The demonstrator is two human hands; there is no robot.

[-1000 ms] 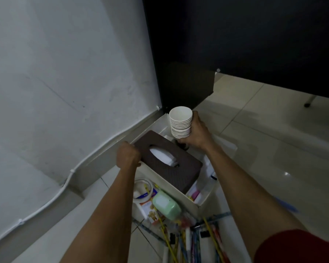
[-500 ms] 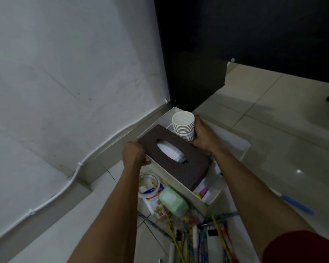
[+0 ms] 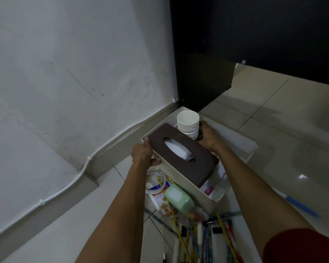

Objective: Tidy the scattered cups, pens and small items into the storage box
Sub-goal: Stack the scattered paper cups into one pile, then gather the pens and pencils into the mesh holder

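Note:
A white storage box (image 3: 188, 188) sits on the tiled floor by the wall corner. A brown tissue box (image 3: 196, 162) lies tilted across its top. My left hand (image 3: 142, 153) grips the tissue box's near left corner. At the box's far end my right hand (image 3: 208, 135) holds a stack of white paper cups (image 3: 188, 126) upright. Pens and pencils (image 3: 198, 240) lie scattered on the floor in front of the box, beside a green pouch (image 3: 179, 199) and a tape roll (image 3: 156, 182).
A white wall with a cable along its skirting runs on the left. A black cabinet (image 3: 207, 73) stands just behind the box. A blue pen (image 3: 300, 205) lies on the floor to the right. Small packets (image 3: 160, 198) sit under the pouch.
My right hand has lowered the cup stack toward the box's far end. The view has shifted closer. My left hand keeps its grip on the tissue box.

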